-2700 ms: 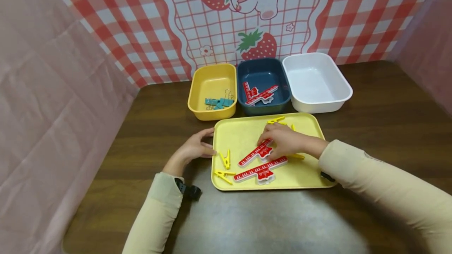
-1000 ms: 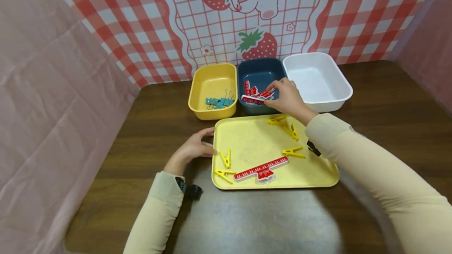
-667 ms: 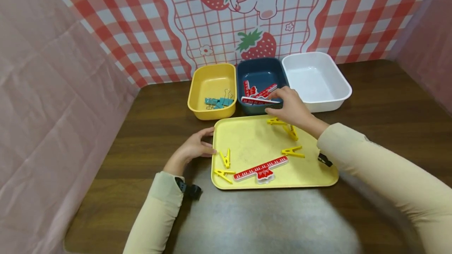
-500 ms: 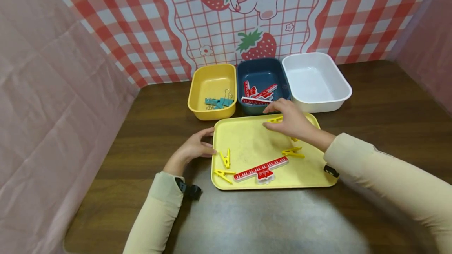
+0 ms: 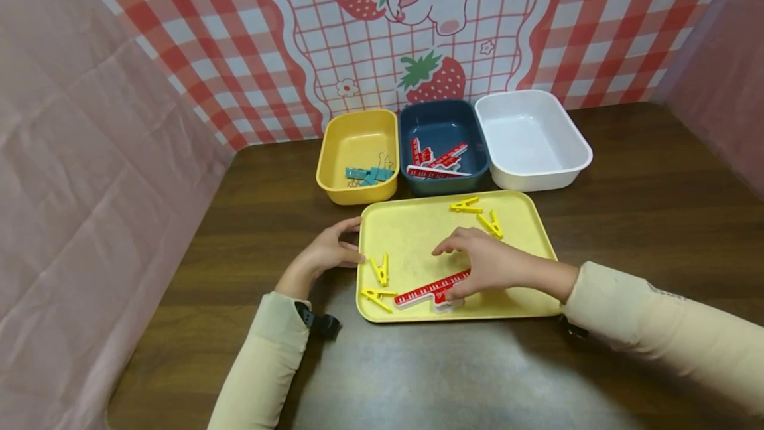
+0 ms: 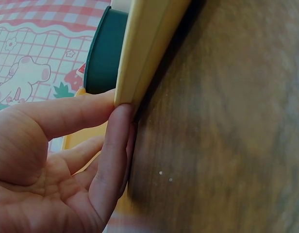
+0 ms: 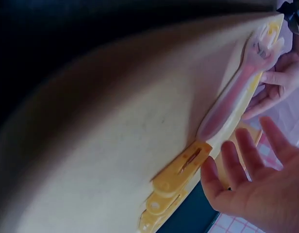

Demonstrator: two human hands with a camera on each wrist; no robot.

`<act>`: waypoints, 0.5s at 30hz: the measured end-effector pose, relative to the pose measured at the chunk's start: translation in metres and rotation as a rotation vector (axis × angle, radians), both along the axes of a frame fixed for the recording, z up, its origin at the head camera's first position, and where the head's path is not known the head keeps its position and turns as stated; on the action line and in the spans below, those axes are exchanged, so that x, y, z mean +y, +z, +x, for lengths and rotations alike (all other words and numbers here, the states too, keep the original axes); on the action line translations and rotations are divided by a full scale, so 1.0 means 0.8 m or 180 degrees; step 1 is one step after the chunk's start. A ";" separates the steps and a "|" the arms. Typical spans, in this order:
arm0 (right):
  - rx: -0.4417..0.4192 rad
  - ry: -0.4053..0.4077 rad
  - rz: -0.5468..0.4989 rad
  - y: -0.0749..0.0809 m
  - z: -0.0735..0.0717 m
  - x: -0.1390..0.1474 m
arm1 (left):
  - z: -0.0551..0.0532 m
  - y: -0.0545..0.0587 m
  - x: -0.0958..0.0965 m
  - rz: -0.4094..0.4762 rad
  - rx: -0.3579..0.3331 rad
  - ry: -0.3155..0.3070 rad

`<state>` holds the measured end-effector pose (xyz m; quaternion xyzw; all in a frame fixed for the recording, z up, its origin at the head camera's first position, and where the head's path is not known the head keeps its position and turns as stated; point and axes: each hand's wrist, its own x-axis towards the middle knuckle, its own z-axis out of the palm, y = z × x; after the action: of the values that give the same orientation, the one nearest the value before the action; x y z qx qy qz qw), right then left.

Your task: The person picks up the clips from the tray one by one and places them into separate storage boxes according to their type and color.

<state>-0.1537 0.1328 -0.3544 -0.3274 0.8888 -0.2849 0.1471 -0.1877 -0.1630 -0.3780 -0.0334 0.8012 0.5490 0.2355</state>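
My right hand hovers over the tray with thumb and fingers apart, holding nothing. Below it lies a red clip with a piano-key pattern, its right end hidden by the hand. My left hand touches the left edge of the pale yellow tray; the left wrist view shows its fingertips against the tray's side. Yellow clothespins lie on the tray: one upper left of the pair at the back, its neighbour, and two at the left. A yellow clothespin also appears near the right fingers.
Behind the tray stand three bins side by side. The yellow bin holds teal binder clips, and the dark blue bin holds three red clips. A white bin is at the right. A patterned cloth hangs behind.
The right hand carried a red piano-key clip from the tray into the dark blue bin and let it go. It then came back over the remaining red clip. The left hand stayed put.
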 end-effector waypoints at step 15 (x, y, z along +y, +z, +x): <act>0.0321 0.0689 0.0362 -0.010 0.008 -0.012 | 0.001 0.001 0.001 0.0000 -0.0007 -0.0009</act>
<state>-0.1470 0.1232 -0.3623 -0.4265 0.8692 -0.1998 0.1504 -0.1871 -0.1625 -0.3771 -0.0329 0.8010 0.5487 0.2371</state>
